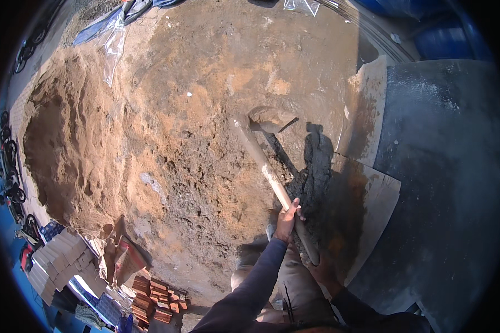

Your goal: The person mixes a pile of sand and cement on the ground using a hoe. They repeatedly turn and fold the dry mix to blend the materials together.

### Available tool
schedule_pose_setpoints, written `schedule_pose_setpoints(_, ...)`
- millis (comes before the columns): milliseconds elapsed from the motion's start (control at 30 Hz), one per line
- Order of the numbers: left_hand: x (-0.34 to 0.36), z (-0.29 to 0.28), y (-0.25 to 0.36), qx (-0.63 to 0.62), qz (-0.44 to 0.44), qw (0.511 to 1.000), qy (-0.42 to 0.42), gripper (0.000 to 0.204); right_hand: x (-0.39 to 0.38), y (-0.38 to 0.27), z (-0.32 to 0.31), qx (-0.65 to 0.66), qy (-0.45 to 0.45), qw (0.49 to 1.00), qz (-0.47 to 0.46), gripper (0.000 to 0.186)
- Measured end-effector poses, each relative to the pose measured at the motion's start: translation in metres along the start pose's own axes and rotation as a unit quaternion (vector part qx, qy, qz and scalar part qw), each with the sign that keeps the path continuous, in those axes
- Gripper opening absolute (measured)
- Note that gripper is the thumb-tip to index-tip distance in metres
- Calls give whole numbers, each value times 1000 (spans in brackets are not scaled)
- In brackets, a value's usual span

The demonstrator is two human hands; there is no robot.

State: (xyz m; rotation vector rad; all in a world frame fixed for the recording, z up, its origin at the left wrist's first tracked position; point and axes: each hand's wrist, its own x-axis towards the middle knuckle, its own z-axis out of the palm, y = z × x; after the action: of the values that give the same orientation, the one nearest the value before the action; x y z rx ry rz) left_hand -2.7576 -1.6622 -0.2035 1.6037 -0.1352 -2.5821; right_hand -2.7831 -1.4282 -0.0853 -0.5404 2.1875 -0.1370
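A long-handled hoe (pixel 272 176) slants across the middle of the head view, its pale wooden handle smeared with mud. The mud-coated blade (pixel 272 119) is at the far end, over the wet ground. My left hand (pixel 287 221) is closed around the handle partway down. Close to the handle's near end, my right hand (pixel 324 271) holds it low, in shade, with its fingers partly hidden. Below the hoe spreads a patch of churned, wet mortar or mud (pixel 205 183). My shadow and the hoe's fall on the ground to the right.
A dug-into sand heap (pixel 78 150) rises at left. Stacked pale blocks (pixel 61 258), a torn sack (pixel 125 261) and red bricks (pixel 155 299) lie lower left. Flat boards (pixel 366 200) border a dark smooth surface (pixel 439 166) on the right. Blue drums (pixel 444 41) stand far right.
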Motion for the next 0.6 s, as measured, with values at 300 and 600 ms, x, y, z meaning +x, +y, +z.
schedule_pose_setpoints(300,41,-64,72,66,135,988,-16,63,513,-237,-136,-83,192,973,-99,45)
schedule_pose_setpoints(600,-44,-261,-5,135,46,965,219,59,496,-275,-99,-84,22,996,-33,53)
